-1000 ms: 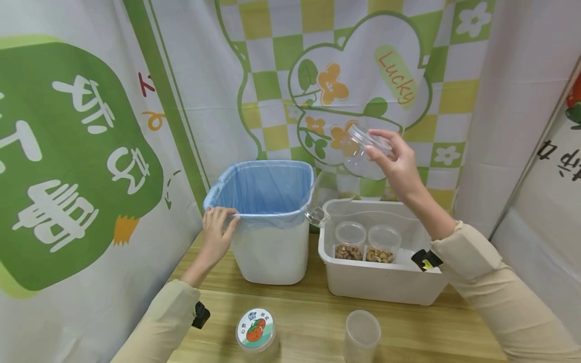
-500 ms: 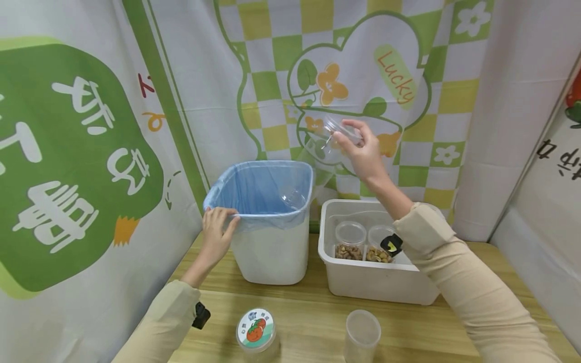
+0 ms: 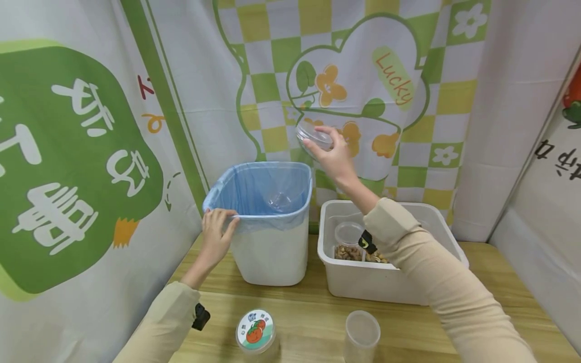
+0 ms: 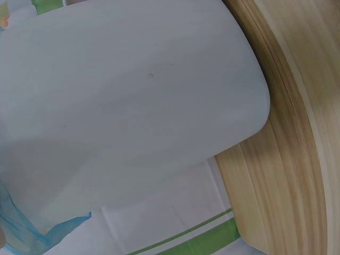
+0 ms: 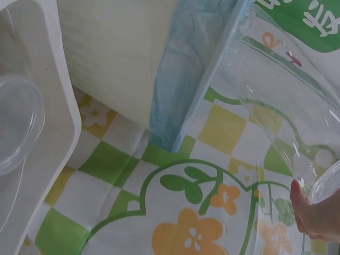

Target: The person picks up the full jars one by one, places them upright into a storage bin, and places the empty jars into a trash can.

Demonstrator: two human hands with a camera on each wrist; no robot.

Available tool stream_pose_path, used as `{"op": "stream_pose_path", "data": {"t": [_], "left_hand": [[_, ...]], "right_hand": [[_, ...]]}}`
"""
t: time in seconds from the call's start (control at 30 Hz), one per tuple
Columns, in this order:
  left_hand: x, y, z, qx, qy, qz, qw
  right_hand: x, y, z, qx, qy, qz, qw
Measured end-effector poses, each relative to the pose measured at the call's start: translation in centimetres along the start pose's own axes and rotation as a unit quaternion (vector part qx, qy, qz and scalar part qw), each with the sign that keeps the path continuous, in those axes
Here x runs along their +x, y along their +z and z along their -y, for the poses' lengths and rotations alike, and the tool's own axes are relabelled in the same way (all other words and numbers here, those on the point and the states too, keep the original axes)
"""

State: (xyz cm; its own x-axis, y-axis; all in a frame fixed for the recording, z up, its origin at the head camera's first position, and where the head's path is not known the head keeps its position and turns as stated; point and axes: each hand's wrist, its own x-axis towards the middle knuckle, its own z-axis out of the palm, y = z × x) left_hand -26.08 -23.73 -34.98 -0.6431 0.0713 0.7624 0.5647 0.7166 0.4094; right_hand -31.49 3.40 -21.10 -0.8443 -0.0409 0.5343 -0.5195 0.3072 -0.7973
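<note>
My right hand [image 3: 337,159] pinches one round end of a long, clear plastic container [image 3: 313,135], up above the back of a trash bin. The container slants down to the left, and its far end [image 3: 281,201] shows against the blue liner [image 3: 240,186] inside the bin's mouth. In the right wrist view, its transparent wall [image 5: 260,90] stretches from the fingers up past the bin's rim. My left hand [image 3: 217,232] grips the front left rim of the white trash bin [image 3: 270,257], fingers bent over the liner's edge. The left wrist view is filled mostly by the bin's side [image 4: 133,95].
A white storage box [image 3: 363,282] stands right of the bin, holding clear jars of nuts [image 3: 348,252], partly behind the right forearm. Near the front of the wooden table [image 3: 313,302] are a jar with a tomato-printed lid [image 3: 255,330] and a translucent cup [image 3: 362,330].
My right hand has moved left with the clear container, whose far end has gone from beside the bin, over the storage box's edge, to inside the bin's mouth. The left hand has stayed put.
</note>
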Motion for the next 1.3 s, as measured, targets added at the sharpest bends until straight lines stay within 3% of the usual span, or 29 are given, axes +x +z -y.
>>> {"op": "stream_pose_path", "data": {"t": [0.37,0.83,1.3], "left_hand": [[0.0,0.0,0.0,0.003,-0.007,0.009,0.9999],[0.0,0.0,0.0,0.006,-0.007,0.005,0.9999],[0.0,0.0,0.0,0.005,-0.003,0.003,1.0]], "right_hand": [[-0.3,3.0,-0.8,-0.022,-0.008,0.04,0.9989],[-2.2,5.4,-2.7,-0.049,0.009,0.097,0.994],[-3.4,5.8,-3.2,-0.037,0.008,0.15,0.9879]]}}
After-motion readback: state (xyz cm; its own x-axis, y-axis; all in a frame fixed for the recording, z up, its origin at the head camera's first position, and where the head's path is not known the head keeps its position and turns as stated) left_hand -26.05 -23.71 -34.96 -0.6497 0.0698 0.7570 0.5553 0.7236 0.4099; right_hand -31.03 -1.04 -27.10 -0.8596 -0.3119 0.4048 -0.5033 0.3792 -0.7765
